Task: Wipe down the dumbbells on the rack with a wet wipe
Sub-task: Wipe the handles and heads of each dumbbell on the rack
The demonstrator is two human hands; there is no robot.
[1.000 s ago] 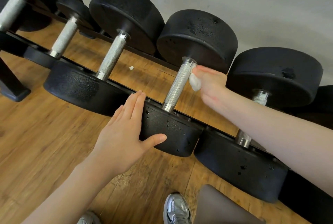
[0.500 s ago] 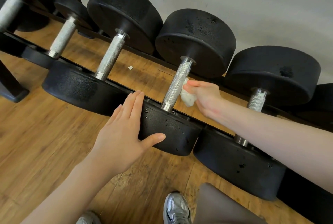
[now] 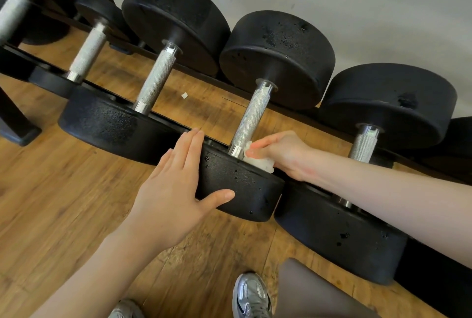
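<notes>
Here, right hand (image 3: 283,155) curled around wipe (image 3: 258,160).

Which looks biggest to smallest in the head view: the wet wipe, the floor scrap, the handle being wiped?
Largest to smallest:
1. handle
2. wet wipe, partly hidden in the right hand
3. floor scrap

Dumbbell heads (image 3: 242,187): black, matt, pebbled rubber-like coating, pitted with small chips. Handles (image 3: 251,119): bright metal, knurled mid-section, smooth polished collars. Wipe (image 3: 258,161): white, crumpled, fibrous. Rack (image 3: 15,123): black metal, satin. Floor (image 3: 51,202): wood-grain planks, slight sheen. Wall (image 3: 357,6): pale, matt, scuffed.
</notes>
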